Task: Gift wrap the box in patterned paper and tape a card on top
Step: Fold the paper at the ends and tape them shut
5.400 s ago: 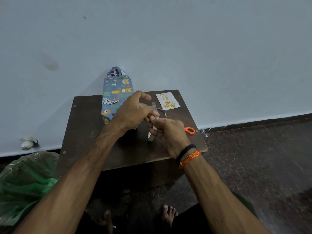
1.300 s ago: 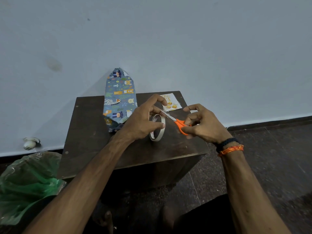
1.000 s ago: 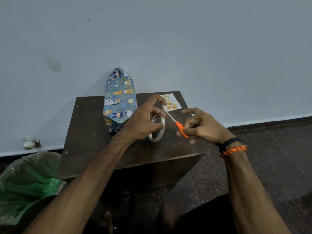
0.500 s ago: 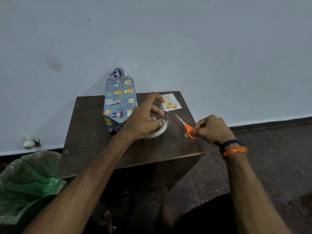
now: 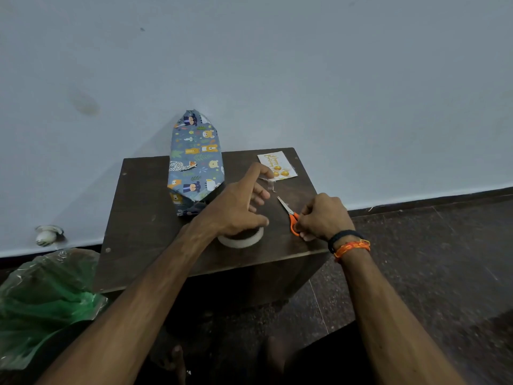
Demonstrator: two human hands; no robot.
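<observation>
Bare counter (image 5: 138, 218) left of left hand (image 5: 236, 207); wrapped box (image 5: 194, 162) just ahead-left, tape roll (image 5: 241, 240) under it, scissors (image 5: 288, 211) & card (image 5: 277, 165) to its right.

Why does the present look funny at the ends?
The wrapped box isn't finished. Its paper ends stick out in loose points, one hanging past the table's back edge. The card lies on the table, not yet taped on.

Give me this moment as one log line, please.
left hand: on tape roll, tape strip on fingers | right hand: grips scissors | card: untaped
</observation>
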